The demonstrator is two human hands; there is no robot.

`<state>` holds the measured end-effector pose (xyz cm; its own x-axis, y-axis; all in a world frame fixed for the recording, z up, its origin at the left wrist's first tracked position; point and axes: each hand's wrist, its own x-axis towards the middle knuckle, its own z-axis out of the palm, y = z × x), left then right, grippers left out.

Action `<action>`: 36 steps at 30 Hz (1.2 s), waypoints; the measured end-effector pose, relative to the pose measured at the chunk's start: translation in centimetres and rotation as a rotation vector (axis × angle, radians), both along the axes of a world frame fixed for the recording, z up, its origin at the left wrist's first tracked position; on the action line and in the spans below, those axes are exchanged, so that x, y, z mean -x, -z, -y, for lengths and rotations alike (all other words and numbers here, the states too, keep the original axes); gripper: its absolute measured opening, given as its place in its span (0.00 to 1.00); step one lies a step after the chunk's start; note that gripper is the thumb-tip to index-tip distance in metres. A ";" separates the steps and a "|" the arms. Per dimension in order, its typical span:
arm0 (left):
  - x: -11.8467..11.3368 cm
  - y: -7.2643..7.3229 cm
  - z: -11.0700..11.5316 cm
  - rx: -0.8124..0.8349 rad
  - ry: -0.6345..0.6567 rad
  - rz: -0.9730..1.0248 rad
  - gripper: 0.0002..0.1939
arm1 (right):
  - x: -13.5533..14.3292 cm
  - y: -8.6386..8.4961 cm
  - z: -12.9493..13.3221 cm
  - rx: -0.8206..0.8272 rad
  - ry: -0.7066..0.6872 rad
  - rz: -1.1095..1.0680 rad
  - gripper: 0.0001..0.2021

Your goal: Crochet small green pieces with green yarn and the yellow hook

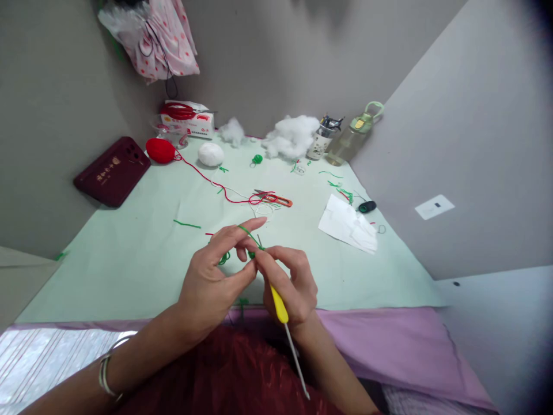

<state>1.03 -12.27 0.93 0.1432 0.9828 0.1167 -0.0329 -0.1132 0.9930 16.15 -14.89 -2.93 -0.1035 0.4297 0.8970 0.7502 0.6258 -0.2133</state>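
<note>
My left hand (209,271) pinches a small piece of green crochet work (252,254) between thumb and fingers, and a green strand runs over its raised index finger. My right hand (291,282) grips a crochet hook with a yellow handle (280,305); one metal end points down toward my lap, the other reaches up at the green work. The two hands meet at the fingertips above the table's front. A loose bundle of green yarn (224,258) shows just behind my left fingers. Much of the green piece is hidden by my fingers.
A red yarn ball (161,150), a white yarn ball (211,154) and orange-handled snips (276,199) lie on the table. White stuffing (291,135), a pen cup (320,143) and a bottle (352,138) stand at the back. White paper (348,225) lies right, a maroon case (114,172) left.
</note>
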 end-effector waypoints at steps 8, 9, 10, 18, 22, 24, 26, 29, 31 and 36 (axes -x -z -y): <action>0.7 0.0 -1.6 0.593 0.312 0.514 0.28 | -0.7 -1.1 0.2 0.259 -0.218 -0.484 0.15; 0.7 0.0 -1.7 0.562 0.294 0.510 0.26 | -0.8 -1.5 0.2 0.306 -0.276 -0.615 0.13; 0.7 -0.1 -1.7 0.528 0.286 0.497 0.25 | -0.9 -1.8 0.1 0.346 -0.328 -0.725 0.13; -0.2 0.2 -1.0 0.318 0.211 0.393 0.21 | -0.2 -1.8 -0.2 0.370 -0.245 -0.556 0.12; -0.4 0.5 -1.2 0.484 0.282 0.506 0.22 | -0.3 -1.3 0.2 0.116 -0.064 -0.160 0.17; -0.3 0.5 -1.4 0.588 0.323 0.539 0.19 | -0.5 -1.4 0.2 0.141 -0.098 -0.223 0.17; -0.1 0.4 -1.6 0.599 0.316 0.540 0.17 | -0.7 -1.8 0.0 0.252 -0.188 -0.467 0.14; 0.1 0.3 -1.6 0.486 0.266 0.475 0.19 | -0.8 -2.2 -0.5 0.402 -0.321 -0.765 0.11; 0.0 0.2 -1.5 0.402 0.254 0.408 0.20 | -0.6 -2.3 -0.7 0.441 -0.379 -0.779 0.10; 0.0 0.3 -1.2 0.380 0.277 0.383 0.19 | -0.2 -2.3 -0.9 0.421 -0.403 -0.734 0.10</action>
